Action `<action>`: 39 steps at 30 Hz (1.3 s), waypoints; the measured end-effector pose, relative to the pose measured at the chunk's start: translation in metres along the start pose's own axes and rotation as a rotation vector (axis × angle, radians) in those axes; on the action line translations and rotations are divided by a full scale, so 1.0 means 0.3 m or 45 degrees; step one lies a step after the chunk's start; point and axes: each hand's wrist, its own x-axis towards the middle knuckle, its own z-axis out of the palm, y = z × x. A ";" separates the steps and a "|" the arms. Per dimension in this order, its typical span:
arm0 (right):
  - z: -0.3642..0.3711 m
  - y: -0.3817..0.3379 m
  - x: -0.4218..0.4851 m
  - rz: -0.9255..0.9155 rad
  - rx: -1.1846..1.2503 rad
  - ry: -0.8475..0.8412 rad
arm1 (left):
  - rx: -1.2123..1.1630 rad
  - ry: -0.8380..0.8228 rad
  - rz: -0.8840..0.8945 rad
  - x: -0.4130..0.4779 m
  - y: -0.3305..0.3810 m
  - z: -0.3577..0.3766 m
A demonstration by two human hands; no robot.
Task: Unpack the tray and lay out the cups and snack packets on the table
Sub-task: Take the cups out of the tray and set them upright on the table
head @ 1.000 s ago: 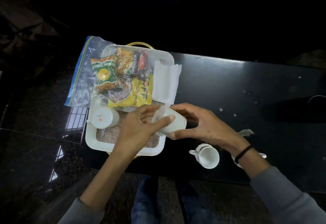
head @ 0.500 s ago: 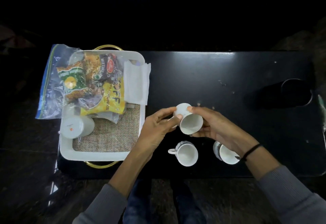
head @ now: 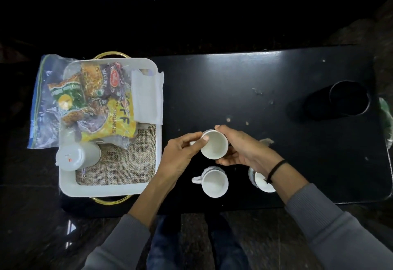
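Both hands hold one white cup point(head: 214, 146) over the black table point(head: 265, 74), mouth up. My left hand point(head: 180, 157) grips its left side and my right hand point(head: 240, 150) cups its right side. A second white cup point(head: 214, 182) stands on the table just below, handle to the left. A third cup point(head: 262, 182) stands to its right, partly hidden by my right wrist. The white tray point(head: 106, 189) at the left holds an overturned white cup point(head: 74, 157), a plastic bag of snack packets point(head: 95, 103) and a white napkin point(head: 146, 97).
A burlap mat point(head: 123, 163) lines the tray's bottom. The tray has gold handles at its far and near ends. A dark round cup point(head: 348, 99) stands at the table's right end. Crumbs dot the table's middle. The table's front edge runs just below the cups.
The cup went from over the tray's right edge to over the table and was turned mouth up. The view shifted, showing more of the table's right end.
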 end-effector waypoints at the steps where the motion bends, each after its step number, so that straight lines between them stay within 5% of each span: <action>1: 0.002 -0.001 0.001 0.012 -0.003 0.014 | 0.014 0.001 0.002 0.002 -0.001 0.000; 8: 0.003 -0.008 0.002 -0.022 -0.258 0.255 | 0.057 0.028 0.002 0.008 0.009 0.007; 12: 0.011 -0.022 -0.021 -0.174 -0.638 0.546 | 0.213 0.086 0.031 0.005 0.020 0.010; 18: 0.087 -0.083 -0.098 -0.447 -0.783 0.752 | 0.409 0.172 0.165 -0.026 0.079 -0.019; 28: 0.419 -0.191 -0.110 -0.751 -1.004 0.403 | 0.497 0.455 0.309 -0.144 0.149 -0.299; 39: 0.840 -0.190 -0.030 -0.816 -1.149 -0.106 | 1.067 1.018 0.303 -0.256 -0.002 -0.659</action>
